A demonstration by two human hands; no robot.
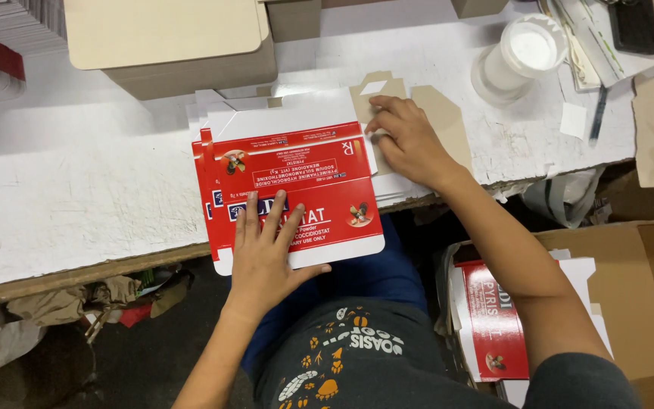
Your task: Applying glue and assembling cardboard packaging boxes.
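Observation:
A flat red and white carton blank (pixel 304 163) lies on top of a small stack of like blanks at the front edge of the white worktable (pixel 77 174). My left hand (pixel 266 246) rests flat on its near half, fingers spread, thumb under the overhanging white flap. My right hand (pixel 406 136) presses down on the carton's right edge, fingers curled onto the white side flap. A beige cardboard piece (pixel 448 121) lies under and behind that hand.
A brown cardboard box (pixel 183 45) stands at the back left. A white plastic jar (pixel 520 53) sits at the back right beside papers and a pen (pixel 598 113). A large open box (pixel 645 288) on the right holds more red cartons (pixel 497 326).

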